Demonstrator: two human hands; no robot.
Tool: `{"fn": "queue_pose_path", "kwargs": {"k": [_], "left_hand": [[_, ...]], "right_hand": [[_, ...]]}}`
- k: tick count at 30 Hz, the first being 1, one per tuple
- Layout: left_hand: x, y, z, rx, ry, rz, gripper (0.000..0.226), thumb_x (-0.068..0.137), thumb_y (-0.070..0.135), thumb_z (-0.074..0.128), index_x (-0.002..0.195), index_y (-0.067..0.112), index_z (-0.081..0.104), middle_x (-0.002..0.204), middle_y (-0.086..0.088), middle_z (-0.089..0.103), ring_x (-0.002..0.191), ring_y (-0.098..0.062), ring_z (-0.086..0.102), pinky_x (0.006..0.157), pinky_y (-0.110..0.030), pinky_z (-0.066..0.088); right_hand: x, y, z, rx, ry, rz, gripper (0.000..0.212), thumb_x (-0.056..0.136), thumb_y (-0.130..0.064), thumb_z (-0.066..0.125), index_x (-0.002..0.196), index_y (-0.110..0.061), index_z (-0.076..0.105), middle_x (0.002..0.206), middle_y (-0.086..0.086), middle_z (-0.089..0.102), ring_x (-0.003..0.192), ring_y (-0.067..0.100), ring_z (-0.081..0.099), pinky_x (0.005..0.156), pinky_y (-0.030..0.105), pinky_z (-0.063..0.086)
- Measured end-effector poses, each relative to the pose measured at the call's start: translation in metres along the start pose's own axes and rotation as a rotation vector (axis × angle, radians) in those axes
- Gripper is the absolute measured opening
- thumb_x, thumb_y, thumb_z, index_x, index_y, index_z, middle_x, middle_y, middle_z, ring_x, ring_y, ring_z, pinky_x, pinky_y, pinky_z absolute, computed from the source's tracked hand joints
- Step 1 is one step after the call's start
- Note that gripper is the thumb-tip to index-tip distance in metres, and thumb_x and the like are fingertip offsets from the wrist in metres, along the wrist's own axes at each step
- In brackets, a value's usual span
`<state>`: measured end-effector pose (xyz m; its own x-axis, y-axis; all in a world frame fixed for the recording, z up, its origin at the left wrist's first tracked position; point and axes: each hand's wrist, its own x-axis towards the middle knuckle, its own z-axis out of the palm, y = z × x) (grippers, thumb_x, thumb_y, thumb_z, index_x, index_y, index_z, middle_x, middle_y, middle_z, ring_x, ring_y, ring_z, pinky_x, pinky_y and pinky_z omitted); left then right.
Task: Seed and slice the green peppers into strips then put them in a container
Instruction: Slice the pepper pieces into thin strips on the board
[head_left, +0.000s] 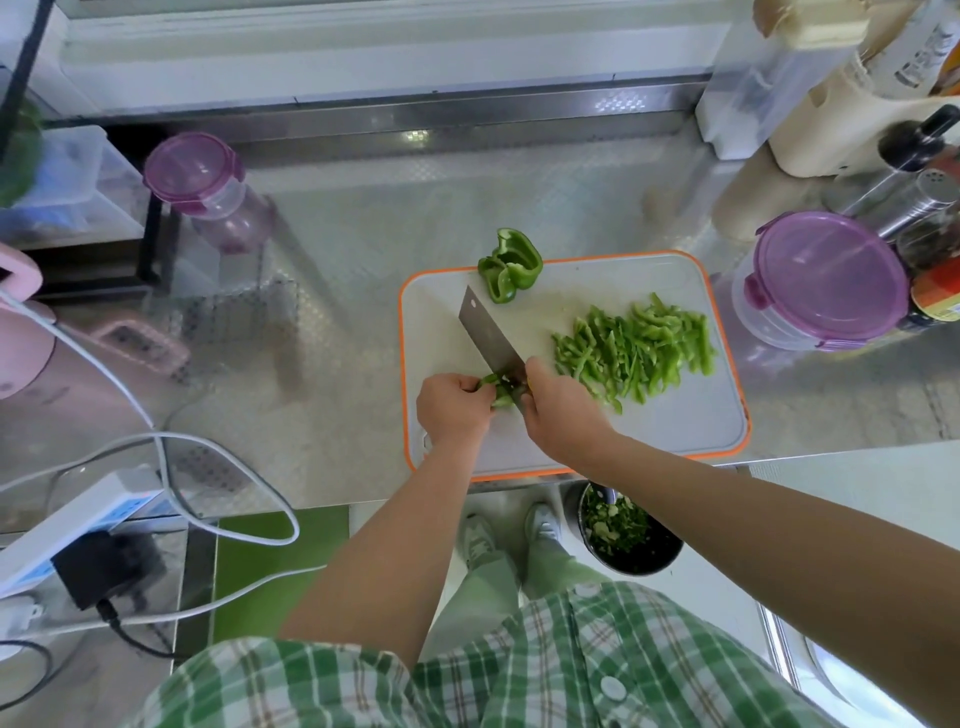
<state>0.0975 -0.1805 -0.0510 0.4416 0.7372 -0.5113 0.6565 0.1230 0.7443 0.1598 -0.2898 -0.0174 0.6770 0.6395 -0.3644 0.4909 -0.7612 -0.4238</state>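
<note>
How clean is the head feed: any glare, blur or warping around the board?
Head view: wide-angle warping bows the edges of the cutting board; glare washes the steel counter; cleaver and pepper strips sharp; bottles at the far right corner soft; the left hand hides most of the pepper piece.

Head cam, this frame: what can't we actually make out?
Head view only.
1. Cleaver handle: hidden inside the right hand.
2. Pepper piece being cut: mostly covered by the left hand and blade; its size is unclear.
3. Lidded container contents: tinted purple lid hides them.
4. Bottles at right: cut by frame edge, labels blurred.
</note>
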Motion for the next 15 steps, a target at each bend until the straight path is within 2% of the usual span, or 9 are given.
{"fn": "queue_pose_path", "kwargs": {"k": [1, 3, 5, 7, 9, 12, 15], "left_hand": [[0.001, -0.002, 0.001, -0.017, -0.004, 0.009, 0.029, 0.065, 0.017, 0.073, 0.045, 0.036, 0.065, 0.07, -0.02, 0.069, 0.068, -0.042, 0.068, 0.073, -0.058, 0.057], [0.0, -0.002, -0.001, -0.033, -0.012, 0.009, 0.027, 0.063, 0.021, 0.072, 0.046, 0.041, 0.065, 0.071, -0.019, 0.07, 0.07, -0.041, 0.069, 0.074, -0.058, 0.057], [-0.002, 0.0, -0.003, -0.068, -0.02, -0.024, 0.027, 0.063, 0.021, 0.075, 0.045, 0.038, 0.066, 0.061, -0.008, 0.07, 0.065, -0.035, 0.069, 0.074, -0.057, 0.058], [-0.003, 0.001, -0.004, -0.111, -0.028, -0.063, 0.039, 0.072, 0.012, 0.078, 0.043, 0.035, 0.066, 0.054, 0.003, 0.068, 0.066, -0.031, 0.072, 0.074, -0.053, 0.059], [-0.004, 0.004, -0.004, -0.13, -0.023, -0.087, 0.037, 0.076, 0.01, 0.08, 0.043, 0.024, 0.067, 0.058, 0.002, 0.07, 0.068, -0.028, 0.073, 0.075, -0.048, 0.06], [-0.006, 0.007, -0.003, -0.179, -0.007, -0.111, 0.027, 0.076, 0.011, 0.082, 0.056, 0.02, 0.067, 0.065, -0.002, 0.071, 0.065, -0.024, 0.073, 0.075, -0.044, 0.061], [-0.004, 0.009, 0.0, -0.166, 0.005, -0.114, 0.032, 0.076, 0.009, 0.081, 0.052, 0.019, 0.064, 0.053, 0.005, 0.066, 0.063, -0.025, 0.073, 0.074, -0.045, 0.061]], "right_hand": [[0.001, 0.0, 0.004, -0.018, 0.006, 0.003, 0.01, 0.097, -0.015, 0.041, 0.102, -0.009, 0.033, 0.064, 0.003, 0.04, 0.061, 0.029, 0.047, 0.044, 0.03, 0.023], [0.003, 0.001, 0.009, -0.067, 0.017, 0.014, 0.015, 0.098, -0.016, 0.04, 0.11, -0.008, 0.034, 0.069, 0.006, 0.044, 0.062, 0.03, 0.047, 0.047, 0.031, 0.026], [0.004, 0.003, 0.011, -0.071, 0.036, 0.015, 0.018, 0.099, -0.018, 0.04, 0.112, -0.007, 0.035, 0.072, 0.008, 0.045, 0.062, 0.03, 0.046, 0.05, 0.032, 0.03], [0.005, 0.006, 0.011, -0.021, 0.072, 0.021, 0.016, 0.099, -0.018, 0.04, 0.11, -0.007, 0.035, 0.071, 0.008, 0.046, 0.06, 0.03, 0.046, 0.047, 0.031, 0.026], [0.007, 0.008, 0.006, 0.039, 0.115, 0.038, 0.014, 0.098, -0.015, 0.04, 0.107, -0.005, 0.037, 0.071, 0.009, 0.048, 0.058, 0.028, 0.044, 0.044, 0.03, 0.022], [0.007, 0.01, -0.006, 0.086, 0.106, -0.017, 0.01, 0.097, -0.014, 0.042, 0.099, -0.008, 0.034, 0.07, 0.011, 0.05, 0.056, 0.028, 0.045, 0.043, 0.029, 0.024], [0.004, 0.01, -0.017, 0.087, 0.064, -0.064, 0.016, 0.096, -0.015, 0.044, 0.093, -0.014, 0.028, 0.067, 0.01, 0.049, 0.056, 0.03, 0.047, 0.046, 0.032, 0.033]]}}
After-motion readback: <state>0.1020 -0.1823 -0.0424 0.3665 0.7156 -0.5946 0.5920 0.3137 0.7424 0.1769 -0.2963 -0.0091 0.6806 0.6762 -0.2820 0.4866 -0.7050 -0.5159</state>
